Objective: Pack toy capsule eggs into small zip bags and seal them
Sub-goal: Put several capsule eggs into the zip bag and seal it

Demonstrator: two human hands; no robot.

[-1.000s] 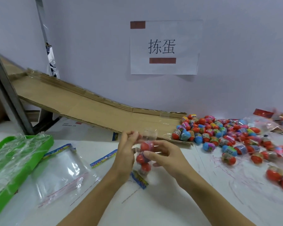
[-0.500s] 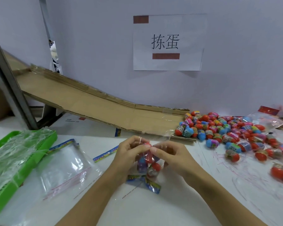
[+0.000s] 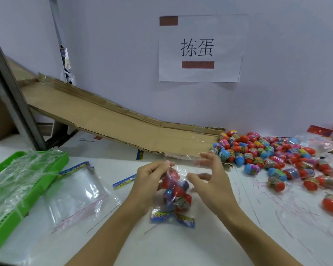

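We see the left hand [image 3: 150,181] pinching the top edge of a small zip bag [image 3: 174,196] between thumb and fingers [image 3: 166,163]; the bag hangs over the middle of the white tabletop [image 3: 210,246], holding several capsule eggs [image 3: 178,191], with a printed strip at its lower end; the right hand [image 3: 212,181] hovers just beside the bag, its fingers spread wide and slightly blurred, holding nothing; a heap of loose eggs [image 3: 261,150] lies toward the tabletop's far right edge, at the foot of a sloping cardboard chute [image 3: 112,121]; empty clear bags [image 3: 75,194] lie flat toward the left edge, beside a green tray [image 3: 0,235] near the left edge, with crumpled plastic in it; a paper sign [image 3: 200,48] is fixed to the wall.
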